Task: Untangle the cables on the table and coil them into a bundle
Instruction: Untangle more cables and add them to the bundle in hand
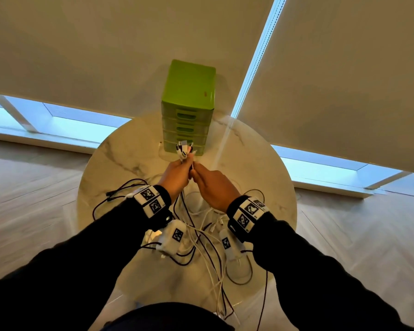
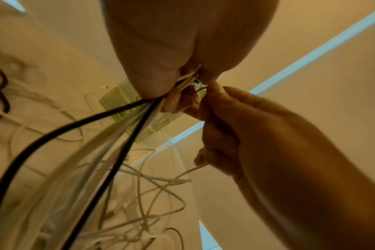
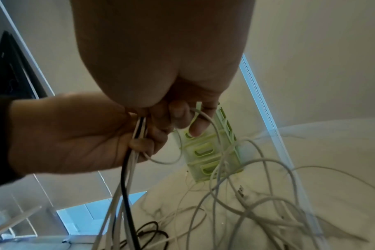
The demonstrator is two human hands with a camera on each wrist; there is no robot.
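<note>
My left hand (image 1: 177,172) is raised over the table and grips a bunch of black and white cables (image 2: 126,128). Their plug ends (image 1: 184,150) stick up above the fist. My right hand (image 1: 210,185) sits right against the left one and pinches a single thin white cable (image 3: 207,118) between thumb and fingers. From the right wrist, the left hand (image 3: 75,135) is seen closed around the bunch. More cables (image 1: 201,237), white and black, lie tangled on the round marble table (image 1: 120,154) beneath my wrists and hang over its near edge.
A green plastic drawer unit (image 1: 189,101) stands at the far side of the table, just behind the hands. A black cable loop (image 1: 120,189) lies to the left. Roller blinds and low windows are behind; wood floor surrounds the table.
</note>
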